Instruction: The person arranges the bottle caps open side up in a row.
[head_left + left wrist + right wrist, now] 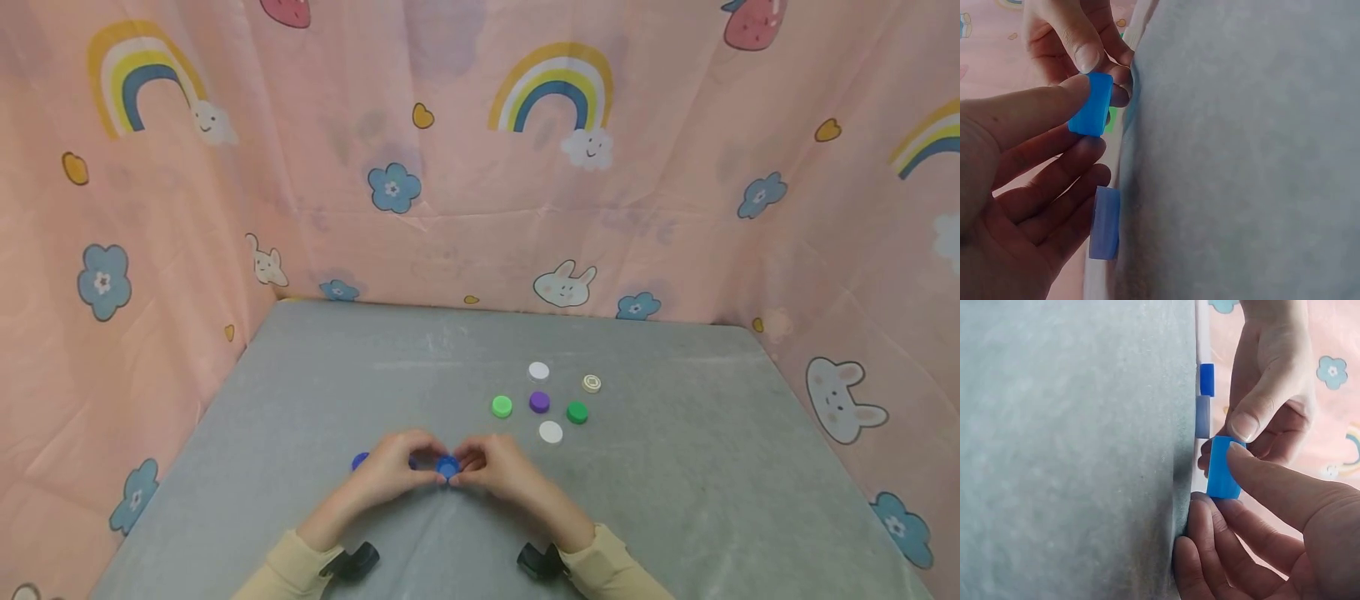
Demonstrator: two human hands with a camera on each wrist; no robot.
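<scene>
A bright blue bottle cap is between my two hands just above the grey table. My left hand pinches it from the left with thumb and fingers, and my right hand does so from the right. In the left wrist view the blue cap is seen from the side, both thumbs on it. The right wrist view shows that cap tilted slightly. A darker blue cap lies left of my left hand, partly hidden; a violet-blue cap lies nearer, mostly hidden behind the hand in the head view.
Right of centre lie a light green cap, a purple cap, a dark green cap, two white caps, one nearer and one farther, and a cream patterned disc. Pink printed cloth walls the table.
</scene>
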